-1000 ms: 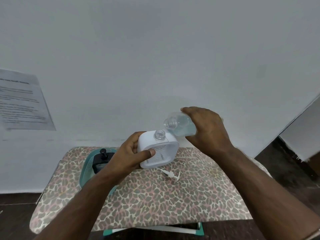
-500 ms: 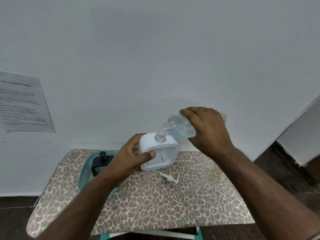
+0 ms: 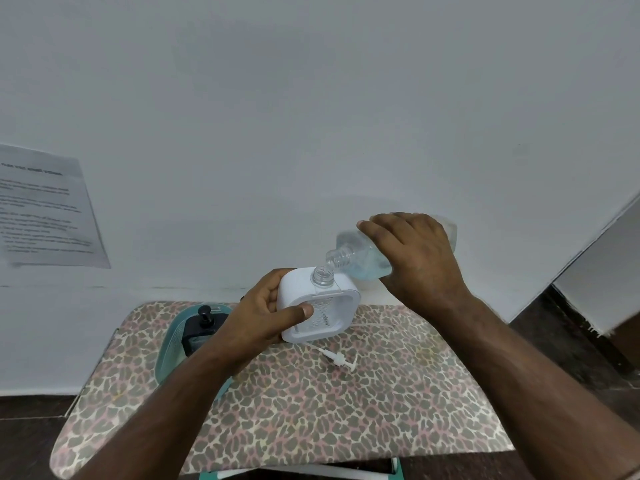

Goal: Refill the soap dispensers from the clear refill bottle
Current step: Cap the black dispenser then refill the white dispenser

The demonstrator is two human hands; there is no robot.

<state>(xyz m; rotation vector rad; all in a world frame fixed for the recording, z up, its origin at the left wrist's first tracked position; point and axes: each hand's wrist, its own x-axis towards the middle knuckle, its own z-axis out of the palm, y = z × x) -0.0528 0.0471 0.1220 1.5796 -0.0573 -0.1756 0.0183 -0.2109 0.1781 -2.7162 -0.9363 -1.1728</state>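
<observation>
Refill bottle point(image 3: 363, 261) tilted, mouth just over open neck of white dispenser point(image 3: 320, 304); right hand point(image 3: 419, 258) fingers gripping bottle, left hand point(image 3: 256, 320) fingers gripping dispenser above desk point(image 3: 311, 410); pump point(image 3: 337, 358) lying on desk

Refill bottle point(image 3: 360, 258): clear glossy plastic, threaded neck.
Dispenser point(image 3: 320, 308): white smooth plastic, matt shell, clear neck.
Pump point(image 3: 337, 358), lying just in front of dispenser: white plastic.
Table point(image 3: 346, 420): leopard-print covering, matt.
Basket point(image 3: 169, 341), left of dispenser: teal plastic.
Sheet point(image 3: 45, 206), on wall: matt printed paper.
</observation>
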